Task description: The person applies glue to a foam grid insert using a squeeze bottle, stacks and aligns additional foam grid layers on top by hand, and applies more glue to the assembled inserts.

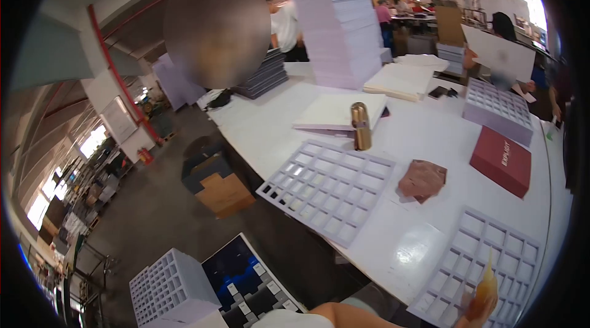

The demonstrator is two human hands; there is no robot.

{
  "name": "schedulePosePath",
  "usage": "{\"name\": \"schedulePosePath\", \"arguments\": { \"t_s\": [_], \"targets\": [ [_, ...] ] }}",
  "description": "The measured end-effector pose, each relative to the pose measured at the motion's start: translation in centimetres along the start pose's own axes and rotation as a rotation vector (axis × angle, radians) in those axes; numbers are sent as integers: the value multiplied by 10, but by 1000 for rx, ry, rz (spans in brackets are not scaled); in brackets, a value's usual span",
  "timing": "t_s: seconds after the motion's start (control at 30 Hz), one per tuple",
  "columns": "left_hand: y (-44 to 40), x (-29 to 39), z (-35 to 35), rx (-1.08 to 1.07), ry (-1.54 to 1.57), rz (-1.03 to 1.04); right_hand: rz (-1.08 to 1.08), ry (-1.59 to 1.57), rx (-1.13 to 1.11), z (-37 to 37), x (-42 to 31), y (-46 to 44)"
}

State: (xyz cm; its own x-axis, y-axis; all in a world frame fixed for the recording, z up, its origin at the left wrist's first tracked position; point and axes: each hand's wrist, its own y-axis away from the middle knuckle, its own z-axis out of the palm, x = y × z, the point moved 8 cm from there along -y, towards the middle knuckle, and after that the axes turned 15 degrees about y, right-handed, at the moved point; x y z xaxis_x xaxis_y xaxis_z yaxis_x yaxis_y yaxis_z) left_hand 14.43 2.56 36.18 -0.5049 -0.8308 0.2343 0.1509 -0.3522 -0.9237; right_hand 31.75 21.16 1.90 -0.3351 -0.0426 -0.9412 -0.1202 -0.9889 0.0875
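Observation:
At the lower right, my right hand (479, 314) is wrapped round a small bottle (487, 285) of amber liquid, its thin pointed tip upward. Bottle and hand are over a pale lattice tray (458, 254) with rectangular compartments. My left hand is out of view; only a bare arm shows at the bottom edge. A second lattice tray (332, 187) lies further left, partly over the table edge. Between the trays sits a reddish-brown, irregular flat piece (423, 180).
On the white table (252, 137) are a gold cylinder (361, 126), a red box (502, 161), a tall pale stack (338, 33), stacked lattice trays (499, 110) and paper piles. A cardboard box (224, 195) stands on the floor. Other people are in the background.

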Motion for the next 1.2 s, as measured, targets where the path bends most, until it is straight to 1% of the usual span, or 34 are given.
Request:
{"name": "schedulePosePath", "arguments": {
  "t_s": [0.03, 0.07, 0.13, 0.17, 0.2, 0.23, 0.27, 0.33, 0.4, 0.5, 0.6, 0.7, 0.87, 0.97, 1.07, 1.2],
  "targets": [
    [15, -4, -12, 35, -163, -14, -6, -14, 17, -5, -1, 0],
    [47, -17, -34, 86, -384, -83, -16, -19, 51, -14, -5, 0],
    [112, -53, -87, 38, -748, -450, -41, -13, 170, -48, -21, 4],
    [137, -58, -108, 37, -895, -668, -22, -3, 272, -68, -35, 12],
    [165, -63, -126, 8, -1027, -770, -31, 32, 359, -80, -53, 16],
    [192, -66, -139, -54, -1130, -845, -94, 65, 372, -92, -71, 20],
    [208, -66, -142, -70, -1178, -930, -139, 147, 471, -112, -86, 28],
    [237, -67, -134, -100, -1258, -1058, -188, 209, 559, -152, -107, 42],
    [242, -69, -128, -111, -1318, -1041, -194, 256, 659, -175, -125, 55],
    [252, -81, -128, -48, -1280, -1020, -223, 343, 751, -207, -140, 70],
    [252, -95, -126, -55, -1270, -958, -246, 415, 775, -226, -143, 73],
    [255, -102, -131, -62, -1249, -941, -253, 449, 824, -237, -148, 69],
    [252, -97, -127, -44, -1191, -968, -309, 566, 824, -242, -152, 53],
    [256, -94, -129, -31, -1152, -951, -331, 636, 830, -244, -151, 45],
    [259, -93, -130, -54, -1148, -932, -316, 635, 829, -241, -152, 43],
    [261, -93, -130, -97, -1154, -910, -375, 761, 820, -243, -154, 40]
  ]
}}
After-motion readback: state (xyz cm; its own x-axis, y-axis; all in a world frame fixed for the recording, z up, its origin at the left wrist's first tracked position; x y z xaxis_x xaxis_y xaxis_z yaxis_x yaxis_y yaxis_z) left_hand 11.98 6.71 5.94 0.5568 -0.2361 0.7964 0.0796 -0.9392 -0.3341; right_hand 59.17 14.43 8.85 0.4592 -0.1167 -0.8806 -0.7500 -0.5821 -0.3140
